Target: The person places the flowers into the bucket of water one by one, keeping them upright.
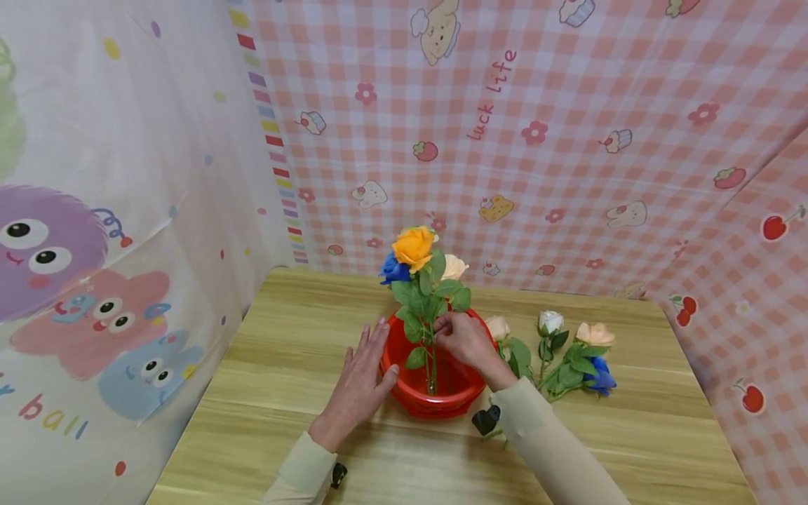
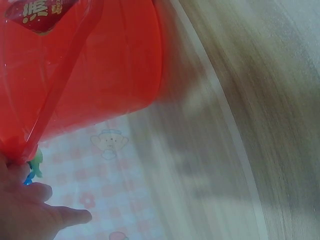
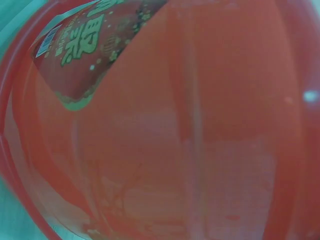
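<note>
A red plastic bucket (image 1: pixel 435 403) stands on the table, its side filling much of the left wrist view. Three roses rise from it: an orange rose (image 1: pixel 413 248), a blue rose (image 1: pixel 394 269) and a peach rose (image 1: pixel 454 267). My right hand (image 1: pixel 466 342) reaches over the bucket with its fingers curled, pinching a green stem (image 1: pixel 433 361) below the leaves. Which bloom this stem bears, I cannot tell. At the bucket's left rim my left hand (image 1: pixel 362 379) rests with fingers fairly straight. The right wrist view shows the bucket wall (image 3: pixel 140 160), with the hand out of sight.
Right of the bucket lie more roses: a white rose (image 1: pixel 551 322), a peach rose (image 1: pixel 595 334), a pale rose (image 1: pixel 497 327) and a blue rose (image 1: pixel 600 376). Their stems reach under the right forearm. A pink checked cloth (image 1: pixel 536 175) hangs behind the wooden table (image 1: pixel 265 393).
</note>
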### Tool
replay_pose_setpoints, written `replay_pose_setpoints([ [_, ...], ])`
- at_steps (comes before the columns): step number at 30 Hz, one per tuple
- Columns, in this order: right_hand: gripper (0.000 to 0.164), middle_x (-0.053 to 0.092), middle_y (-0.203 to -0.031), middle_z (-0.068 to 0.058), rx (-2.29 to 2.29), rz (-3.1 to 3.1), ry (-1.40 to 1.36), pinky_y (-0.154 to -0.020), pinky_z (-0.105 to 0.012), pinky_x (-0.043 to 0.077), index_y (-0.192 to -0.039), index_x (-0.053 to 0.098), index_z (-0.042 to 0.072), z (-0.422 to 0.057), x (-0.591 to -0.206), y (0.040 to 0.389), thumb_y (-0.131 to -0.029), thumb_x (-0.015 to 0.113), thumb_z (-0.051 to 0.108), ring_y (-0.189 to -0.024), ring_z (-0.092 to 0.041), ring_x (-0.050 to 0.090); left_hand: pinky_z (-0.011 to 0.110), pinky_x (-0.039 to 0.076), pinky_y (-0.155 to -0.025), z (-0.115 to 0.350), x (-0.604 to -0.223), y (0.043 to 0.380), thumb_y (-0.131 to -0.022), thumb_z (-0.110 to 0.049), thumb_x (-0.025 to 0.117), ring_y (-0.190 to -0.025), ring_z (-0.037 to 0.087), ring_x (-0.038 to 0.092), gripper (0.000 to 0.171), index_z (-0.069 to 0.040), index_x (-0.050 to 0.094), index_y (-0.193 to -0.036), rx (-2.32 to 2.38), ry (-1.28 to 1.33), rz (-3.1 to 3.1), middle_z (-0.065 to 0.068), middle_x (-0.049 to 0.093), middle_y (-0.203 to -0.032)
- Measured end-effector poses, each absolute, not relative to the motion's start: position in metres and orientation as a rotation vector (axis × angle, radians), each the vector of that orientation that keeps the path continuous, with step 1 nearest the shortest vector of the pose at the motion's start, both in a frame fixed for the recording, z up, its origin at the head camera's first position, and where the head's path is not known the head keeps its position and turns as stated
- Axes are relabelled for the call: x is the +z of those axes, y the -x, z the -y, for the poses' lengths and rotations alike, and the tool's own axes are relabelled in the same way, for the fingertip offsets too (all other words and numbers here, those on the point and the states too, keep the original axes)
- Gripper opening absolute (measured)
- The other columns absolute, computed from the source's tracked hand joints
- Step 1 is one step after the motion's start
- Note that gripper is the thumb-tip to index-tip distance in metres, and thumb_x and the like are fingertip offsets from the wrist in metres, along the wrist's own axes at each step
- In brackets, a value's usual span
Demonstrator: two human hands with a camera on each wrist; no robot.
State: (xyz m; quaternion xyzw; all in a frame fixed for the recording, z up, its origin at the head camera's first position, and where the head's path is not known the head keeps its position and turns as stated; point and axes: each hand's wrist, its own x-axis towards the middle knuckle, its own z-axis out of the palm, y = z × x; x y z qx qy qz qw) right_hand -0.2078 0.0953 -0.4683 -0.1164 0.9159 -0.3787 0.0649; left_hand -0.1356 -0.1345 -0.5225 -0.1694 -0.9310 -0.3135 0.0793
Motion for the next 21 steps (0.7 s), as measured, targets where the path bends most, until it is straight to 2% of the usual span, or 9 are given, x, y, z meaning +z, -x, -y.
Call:
replay_pose_setpoints([
  [6, 0.022, 0.078, -0.092, -0.003, -1.186, -2.737, 0.346, -0.081, -0.039, 0.059, -0.110, 0.077, 0.003, -0.098, -0.465, 0.204, -0.088, 0.074, 0.008, -0.087, -0.020, 0.073, 0.076, 0.022, -0.113, 0.134, -0.522, 0.136, -0.103, -0.033, 0.054, -0.157, 0.038, 0.018, 0.072, -0.009, 0.025, -0.165, -0.938, 0.506, 2.775, 0.003, 0.020, -0.172],
  [13, 0.036, 0.075, -0.115, -0.009, -1.273, -2.647, 0.280, -0.093, -0.047, 0.057, -0.129, 0.071, 0.004, -0.105, -0.456, 0.193, -0.097, 0.070, 0.019, -0.108, -0.028, 0.071, 0.076, 0.022, -0.114, 0.133, -0.523, 0.136, -0.103, -0.034, 0.052, -0.157, 0.036, 0.016, 0.072, -0.010, 0.025, -0.166, -0.938, 0.499, 2.786, 0.002, 0.019, -0.172],
  [17, 0.039, 0.072, -0.125, -0.010, -1.297, -2.642, 0.278, -0.099, -0.051, 0.054, -0.133, 0.068, 0.004, -0.111, -0.451, 0.186, -0.100, 0.066, 0.024, -0.117, -0.033, 0.067, 0.076, 0.022, -0.114, 0.133, -0.523, 0.135, -0.103, -0.034, 0.052, -0.157, 0.037, 0.017, 0.072, -0.010, 0.025, -0.166, -0.929, 0.504, 2.779, 0.002, 0.019, -0.172],
  [21, 0.041, 0.070, -0.129, -0.011, -1.326, -2.662, 0.317, -0.099, -0.052, 0.053, -0.137, 0.065, 0.004, -0.117, -0.450, 0.179, -0.103, 0.063, 0.026, -0.118, -0.033, 0.066, 0.077, 0.023, -0.113, 0.133, -0.522, 0.135, -0.103, -0.032, 0.054, -0.156, 0.039, 0.019, 0.072, -0.009, 0.025, -0.165, -0.932, 0.509, 2.766, 0.003, 0.020, -0.172],
])
